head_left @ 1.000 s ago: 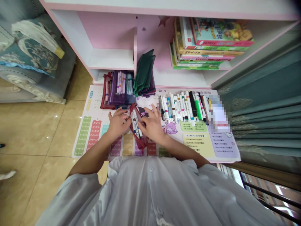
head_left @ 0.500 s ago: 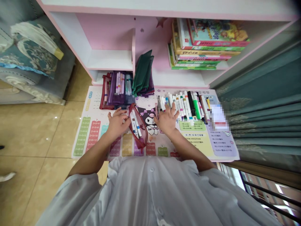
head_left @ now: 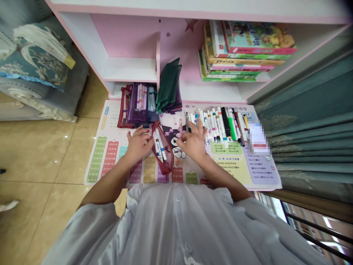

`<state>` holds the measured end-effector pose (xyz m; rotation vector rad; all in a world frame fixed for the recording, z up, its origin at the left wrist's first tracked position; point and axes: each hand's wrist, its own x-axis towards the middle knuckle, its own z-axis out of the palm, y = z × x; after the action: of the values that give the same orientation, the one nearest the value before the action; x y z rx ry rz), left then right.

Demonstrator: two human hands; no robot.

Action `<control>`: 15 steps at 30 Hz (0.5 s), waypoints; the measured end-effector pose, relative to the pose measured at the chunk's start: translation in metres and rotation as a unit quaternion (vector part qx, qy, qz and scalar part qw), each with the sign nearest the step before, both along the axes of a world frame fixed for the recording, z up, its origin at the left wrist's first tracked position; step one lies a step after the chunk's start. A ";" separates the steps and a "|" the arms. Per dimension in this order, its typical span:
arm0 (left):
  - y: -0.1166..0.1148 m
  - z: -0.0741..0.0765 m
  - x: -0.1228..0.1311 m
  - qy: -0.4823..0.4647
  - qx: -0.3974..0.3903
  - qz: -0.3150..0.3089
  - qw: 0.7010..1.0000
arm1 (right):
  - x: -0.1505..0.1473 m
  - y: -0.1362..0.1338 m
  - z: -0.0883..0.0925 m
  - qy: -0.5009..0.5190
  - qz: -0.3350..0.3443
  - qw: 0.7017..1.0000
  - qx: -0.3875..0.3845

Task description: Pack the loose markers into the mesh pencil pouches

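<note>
My left hand (head_left: pixel 138 144) grips the left edge of a red mesh zipper pouch (head_left: pixel 167 152), its fingers bent and partly hiding that edge. Several white markers (head_left: pixel 159 145) lie inside the pouch. With thumb and forefinger closed, my right hand (head_left: pixel 193 142) pinches the lower end of a pink pen (head_left: pixel 181 126); its other fingers are spread over the left end of a row of markers (head_left: pixel 211 124). Among these are a thick black marker (head_left: pixel 225 121) and a green one (head_left: pixel 231 125).
Filled mesh pouches (head_left: pixel 138 103) stand at the back left, beside dark green mesh pouches (head_left: pixel 168 84). Books (head_left: pixel 245 59) are stacked on the pink-and-white shelf (head_left: pixel 132 68). A blurred phone-like object (head_left: pixel 258 138) lies right of the markers. A curtain (head_left: pixel 311 117) hangs at the right.
My right hand has shifted slightly left, drawing the pink pen away from the row of markers. My left hand and the red pouch have stayed almost in place.
</note>
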<state>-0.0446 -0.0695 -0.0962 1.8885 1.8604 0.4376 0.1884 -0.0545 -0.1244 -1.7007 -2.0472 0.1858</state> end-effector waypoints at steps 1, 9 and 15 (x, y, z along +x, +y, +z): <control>0.000 0.000 0.000 0.001 0.001 -0.001 1.000 | -0.003 -0.003 0.005 0.012 0.011 1.000 0.006; -0.001 0.000 0.000 0.001 0.007 -0.003 1.000 | -0.030 -0.028 0.021 0.034 0.145 0.989 -0.014; -0.001 -0.001 -0.001 0.001 0.012 -0.006 1.000 | -0.046 -0.030 0.015 0.001 0.184 0.982 -0.038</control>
<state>-0.0457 -0.0703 -0.0970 1.9143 1.8526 0.4562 0.1426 -0.0843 -0.1096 -1.3465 -2.3651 0.3870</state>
